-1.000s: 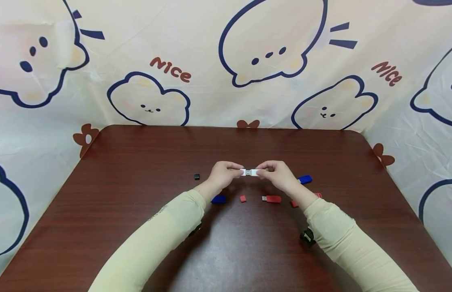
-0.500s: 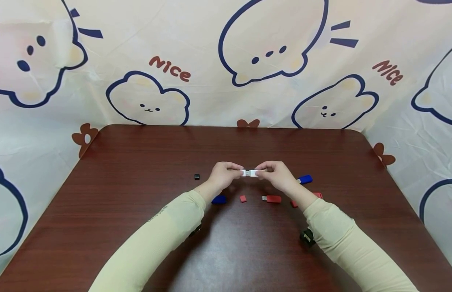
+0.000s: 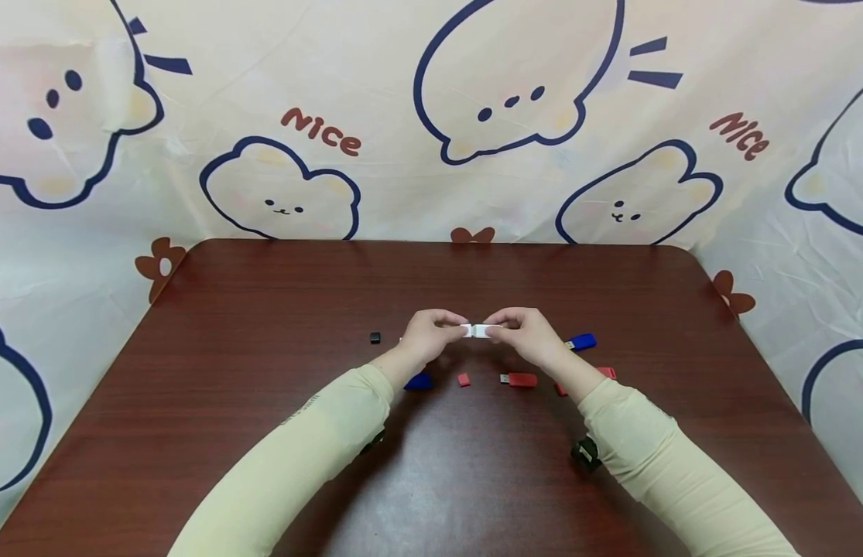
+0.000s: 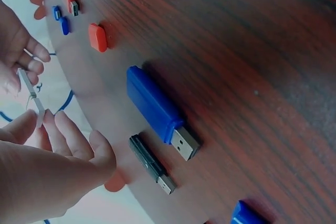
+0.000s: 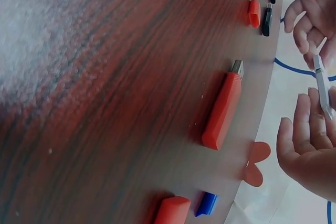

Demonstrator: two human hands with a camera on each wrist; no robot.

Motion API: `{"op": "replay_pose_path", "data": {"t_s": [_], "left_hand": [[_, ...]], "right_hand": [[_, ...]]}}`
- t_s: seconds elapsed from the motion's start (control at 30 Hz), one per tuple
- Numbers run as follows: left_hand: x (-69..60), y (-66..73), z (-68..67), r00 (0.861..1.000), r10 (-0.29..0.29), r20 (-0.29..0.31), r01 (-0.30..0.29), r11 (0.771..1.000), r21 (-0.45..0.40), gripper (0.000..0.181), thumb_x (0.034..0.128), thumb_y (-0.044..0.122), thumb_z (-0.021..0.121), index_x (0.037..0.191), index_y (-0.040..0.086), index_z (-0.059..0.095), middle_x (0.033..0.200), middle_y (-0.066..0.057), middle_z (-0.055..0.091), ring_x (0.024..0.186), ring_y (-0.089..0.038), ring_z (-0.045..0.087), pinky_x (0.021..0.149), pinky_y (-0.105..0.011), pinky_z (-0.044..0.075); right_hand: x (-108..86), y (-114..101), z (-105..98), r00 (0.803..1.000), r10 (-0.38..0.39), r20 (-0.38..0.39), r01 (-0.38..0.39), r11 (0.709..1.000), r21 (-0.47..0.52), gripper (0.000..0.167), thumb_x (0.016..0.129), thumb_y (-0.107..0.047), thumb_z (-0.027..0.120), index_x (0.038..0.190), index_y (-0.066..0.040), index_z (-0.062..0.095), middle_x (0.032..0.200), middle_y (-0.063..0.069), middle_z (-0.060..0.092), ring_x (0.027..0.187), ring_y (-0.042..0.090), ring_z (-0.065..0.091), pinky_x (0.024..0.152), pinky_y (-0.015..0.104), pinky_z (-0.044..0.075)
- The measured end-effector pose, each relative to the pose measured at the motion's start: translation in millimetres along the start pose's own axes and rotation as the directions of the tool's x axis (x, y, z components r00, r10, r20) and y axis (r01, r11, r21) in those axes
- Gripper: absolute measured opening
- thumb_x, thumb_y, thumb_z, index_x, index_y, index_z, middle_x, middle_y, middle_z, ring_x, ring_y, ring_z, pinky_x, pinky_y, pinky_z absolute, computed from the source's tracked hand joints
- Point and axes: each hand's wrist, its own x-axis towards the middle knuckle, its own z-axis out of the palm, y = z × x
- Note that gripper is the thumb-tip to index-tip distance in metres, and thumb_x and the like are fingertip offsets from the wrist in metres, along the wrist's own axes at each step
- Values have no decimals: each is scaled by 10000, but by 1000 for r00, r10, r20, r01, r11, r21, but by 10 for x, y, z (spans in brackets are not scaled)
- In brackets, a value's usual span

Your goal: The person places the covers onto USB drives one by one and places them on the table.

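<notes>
My left hand [image 3: 424, 338] pinches a small white cap [image 3: 467, 330] between thumb and fingers. My right hand [image 3: 527, 334] pinches a white USB stick [image 3: 481, 331], held end to end with the cap above the table. Only a narrow seam shows between the two white pieces, and the metal plug is hardly visible. In the right wrist view the USB stick [image 5: 324, 95] lies along my right fingers, its far end meeting the cap [image 5: 317, 62]. The left wrist view shows the cap [image 4: 39, 113] between my left thumb and fingertips. Fingers hide part of both pieces.
On the brown table [image 3: 299, 294] lie a black cap [image 3: 375, 338], a blue USB stick [image 3: 418, 381], a red cap [image 3: 464, 380], a red USB stick [image 3: 522, 380] and another blue USB stick [image 3: 583, 342]. A black USB stick [image 4: 147, 157] is beside the left hand.
The gap between the white cap and the USB stick has narrowed, covering the metal plug that showed before. Both hands have come slightly closer together. The things on the table stay put.
</notes>
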Motion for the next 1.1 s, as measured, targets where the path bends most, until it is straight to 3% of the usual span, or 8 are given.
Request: {"op": "replay_pose_path", "data": {"t_s": [0.5,1.1], "left_hand": [[-31,1,-19,999,-26,39,28,999,-45,213,859,157,668,1006,5,696,973,-161,701,926,-262,646,848,-370,488],[-64,74,-51,999,-28,29,30,997,-71,212,844,161,690,996,14,704,968,-147,703,939,-290,647,877,-416,491]], "right_hand": [[-5,-21,-11,1000,-9,18,8,999,43,226,900,-138,614,1054,23,648,930,165,678,860,259,617,813,384,512],[-28,-96,-15,1000,-5,-16,6,1000,25,201,885,-138,636,1038,-14,672,921,128,672,864,308,588,810,411,510]]}}
